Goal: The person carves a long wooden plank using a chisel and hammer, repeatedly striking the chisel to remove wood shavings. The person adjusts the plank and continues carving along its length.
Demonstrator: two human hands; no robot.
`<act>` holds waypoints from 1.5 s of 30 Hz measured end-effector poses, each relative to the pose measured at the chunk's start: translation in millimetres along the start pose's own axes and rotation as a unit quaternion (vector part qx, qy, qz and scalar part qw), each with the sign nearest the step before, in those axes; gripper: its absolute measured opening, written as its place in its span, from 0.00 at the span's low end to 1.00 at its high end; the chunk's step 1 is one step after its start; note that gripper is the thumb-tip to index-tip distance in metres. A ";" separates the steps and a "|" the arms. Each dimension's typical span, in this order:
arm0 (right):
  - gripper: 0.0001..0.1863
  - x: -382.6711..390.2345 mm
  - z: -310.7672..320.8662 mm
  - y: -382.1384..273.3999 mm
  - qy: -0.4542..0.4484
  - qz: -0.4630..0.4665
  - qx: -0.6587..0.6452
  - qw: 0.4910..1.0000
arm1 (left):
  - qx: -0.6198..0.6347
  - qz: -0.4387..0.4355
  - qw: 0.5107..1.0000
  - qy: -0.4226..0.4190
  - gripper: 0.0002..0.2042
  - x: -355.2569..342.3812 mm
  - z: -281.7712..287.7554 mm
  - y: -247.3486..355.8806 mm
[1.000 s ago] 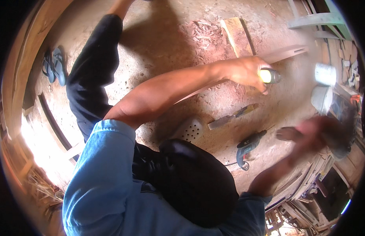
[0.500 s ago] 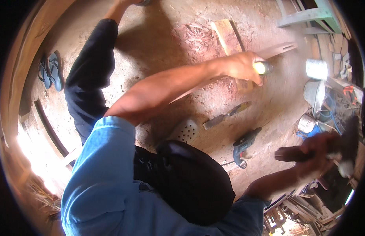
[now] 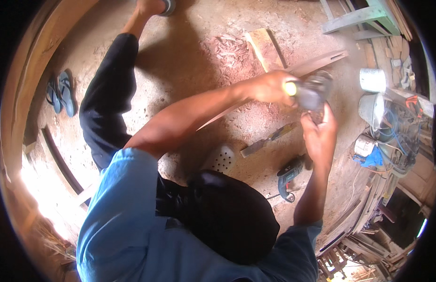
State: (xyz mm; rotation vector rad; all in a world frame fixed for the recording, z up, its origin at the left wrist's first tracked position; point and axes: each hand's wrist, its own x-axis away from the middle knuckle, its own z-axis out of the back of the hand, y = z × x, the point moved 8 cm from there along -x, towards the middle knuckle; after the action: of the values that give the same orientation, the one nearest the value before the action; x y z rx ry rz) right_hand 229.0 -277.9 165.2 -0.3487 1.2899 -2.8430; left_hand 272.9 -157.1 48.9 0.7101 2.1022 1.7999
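Observation:
My left hand (image 3: 269,87) is closed around a tool with a bright yellow-topped handle (image 3: 290,88), held on a long wooden board (image 3: 332,59). The board lies across a short plank (image 3: 260,42) beside reddish wood shavings (image 3: 227,50). My right hand (image 3: 319,129) grips a hammer, whose blurred dark head (image 3: 313,96) is at the yellow top; whether they touch I cannot tell. Below my hands, a flat bladed tool (image 3: 253,145) and a corded drill (image 3: 288,176) lie on the floor.
Grey sandals (image 3: 65,94) are at the left, a perforated clog (image 3: 221,160) by my bent knee. A greenish wooden frame (image 3: 368,21) stands upper right. Buckets (image 3: 371,110), blue hoses and piled wood crowd the right. My outstretched leg (image 3: 110,80) reaches toward the top.
My right hand has swung from the far right, leftward and upward, bringing the hammer beside my left hand. My left hand still holds the yellow-topped tool at the board.

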 end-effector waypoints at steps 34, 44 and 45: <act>0.04 56.4 128.6 -71.6 0.242 0.185 -0.162 0.939 | -0.084 -0.021 0.996 -0.006 0.15 24.7 14.1 25.1; 0.09 35.6 49.6 -142.8 0.090 0.380 0.225 0.893 | -0.008 -0.088 0.992 0.090 0.19 11.7 11.6 6.2; 0.15 19.9 29.7 -114.9 0.109 0.279 0.312 0.902 | -0.007 -0.098 0.991 0.092 0.21 14.0 13.5 4.3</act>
State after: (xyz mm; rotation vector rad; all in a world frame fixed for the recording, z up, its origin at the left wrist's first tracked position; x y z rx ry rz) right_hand 226.0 -225.6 273.5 0.3102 0.3259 -2.6131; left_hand 268.9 -137.9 52.1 0.3288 2.1843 1.8289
